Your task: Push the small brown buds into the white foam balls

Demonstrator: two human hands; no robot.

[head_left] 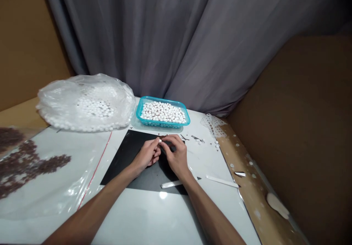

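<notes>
Bead [160, 141] and fingertips meet over the far half of the black mat [122, 157]. A curtain [143, 36] hangs behind the white tabletop [132, 219], where supplies lie around the working spot, probably so that both hands can meet in the middle. At the far left sits a bulky clear bag [88, 87] with many white beads inside, likely the reserve. Nearer, a flat bag [63, 190] with a red seal line shows brown pieces [52, 162], perhaps bagged to prevent scattering. The mat's dark surface probably makes pale parts easy to spot. Just beyond it, a blue tray [165, 123] full of white beads seems set within short reach. Two white sticks lie to the near right, one partly across the mat's edge [172, 184], the other on the tabletop [222, 181].

The left hand [148, 153] has a narrow grip, thumb and forefinger pinched on the bead. The right hand [176, 155] faces it, its fingertips close together at the bead; whether they hold it cannot be told. A two-handed pose like this likely suits so small a part. The bead is white and looks rounded, partly covered by fingers.
</notes>
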